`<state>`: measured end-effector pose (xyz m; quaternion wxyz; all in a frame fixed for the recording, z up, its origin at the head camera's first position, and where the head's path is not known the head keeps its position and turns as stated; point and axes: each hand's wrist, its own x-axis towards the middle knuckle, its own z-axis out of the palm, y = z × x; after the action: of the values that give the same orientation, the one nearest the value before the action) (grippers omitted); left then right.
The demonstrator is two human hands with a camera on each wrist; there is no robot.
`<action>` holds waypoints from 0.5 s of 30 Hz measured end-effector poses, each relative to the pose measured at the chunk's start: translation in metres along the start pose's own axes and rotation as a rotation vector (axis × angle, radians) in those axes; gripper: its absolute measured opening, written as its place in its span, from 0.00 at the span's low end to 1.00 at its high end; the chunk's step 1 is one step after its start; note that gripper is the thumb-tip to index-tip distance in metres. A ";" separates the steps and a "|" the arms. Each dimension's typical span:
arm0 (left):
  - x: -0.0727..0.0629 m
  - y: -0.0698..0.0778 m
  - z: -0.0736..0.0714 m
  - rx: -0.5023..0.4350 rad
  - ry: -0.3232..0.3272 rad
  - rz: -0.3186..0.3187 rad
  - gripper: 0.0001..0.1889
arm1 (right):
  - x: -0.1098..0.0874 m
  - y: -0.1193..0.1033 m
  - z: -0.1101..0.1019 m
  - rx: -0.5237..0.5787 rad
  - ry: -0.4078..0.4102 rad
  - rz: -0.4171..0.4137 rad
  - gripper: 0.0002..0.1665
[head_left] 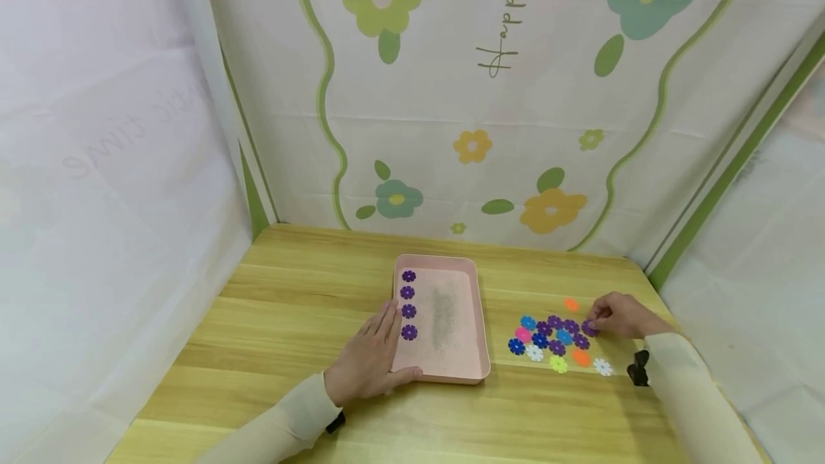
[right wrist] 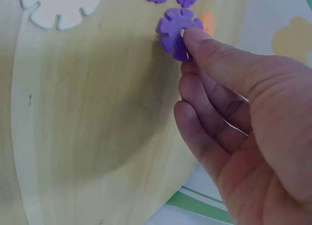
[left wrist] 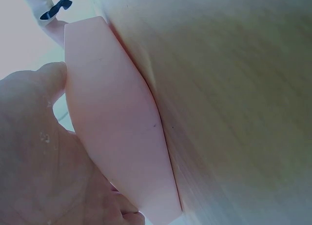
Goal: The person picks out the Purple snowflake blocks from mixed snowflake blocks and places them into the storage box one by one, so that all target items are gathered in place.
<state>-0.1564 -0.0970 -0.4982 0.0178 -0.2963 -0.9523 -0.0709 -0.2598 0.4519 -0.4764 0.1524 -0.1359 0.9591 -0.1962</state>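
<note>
My right hand [head_left: 621, 315] pinches a purple snowflake disc [right wrist: 171, 32] between thumb and fingers, at the right side of a loose group of discs. Purple, blue, pink, white, orange and yellow-green discs make up that group, among them a white disc [head_left: 602, 366] and a pink disc [head_left: 523, 335]. Left of them lies a shallow pink tray [head_left: 482, 335]. Inside, along its left wall, several purple discs form a column, the lowest being a purple disc [head_left: 409, 333]. With fingers extended, my left hand [head_left: 364, 360] rests against the tray's left side and near corner.
The wooden table [head_left: 290, 306] carries the tray and the discs. A white fabric wall [head_left: 438, 106] printed with flowers rises behind it, and more fabric hangs at both sides. A dark grey smudge [head_left: 445, 317] marks the tray's floor.
</note>
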 end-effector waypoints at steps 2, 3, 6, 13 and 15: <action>0.000 0.000 0.000 0.001 -0.001 0.001 0.56 | -0.002 0.001 -0.003 -0.007 0.005 -0.004 0.06; 0.000 0.000 0.000 0.002 -0.002 0.000 0.56 | -0.003 0.001 -0.004 -0.004 0.006 0.001 0.06; 0.000 0.000 0.001 -0.004 -0.002 0.002 0.56 | -0.007 0.000 -0.008 0.023 -0.003 -0.008 0.08; -0.001 0.000 -0.001 -0.028 -0.004 0.001 0.55 | -0.012 -0.020 -0.008 0.262 -0.094 -0.023 0.15; -0.001 0.000 -0.001 -0.022 -0.003 0.002 0.55 | -0.013 -0.030 -0.008 0.336 -0.135 -0.035 0.17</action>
<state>-0.1557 -0.0974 -0.4971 0.0131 -0.2976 -0.9512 -0.0809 -0.2446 0.4316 -0.4540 0.2335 -0.1379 0.8980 -0.3466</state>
